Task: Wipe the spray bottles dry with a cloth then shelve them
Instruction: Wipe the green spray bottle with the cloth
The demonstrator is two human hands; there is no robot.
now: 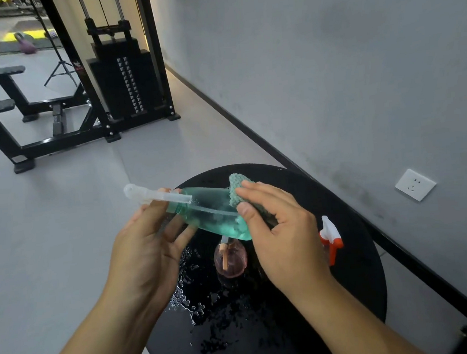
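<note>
Both hands are working over the round black desk point(354, 265): the left hand point(145, 248) is gripping the neck and clear trigger head of the translucent green plastic spray bottle point(215, 214), held tilted above the desk, while the right hand point(284, 228) is pressing a folded green terry cloth point(239, 189) against its base end. Doing this well probably means turning the bottle under the cloth. A pink round bottle point(230, 258) and a red-and-white sprayer point(330, 237) are waiting among water droplets point(186, 300).
</note>
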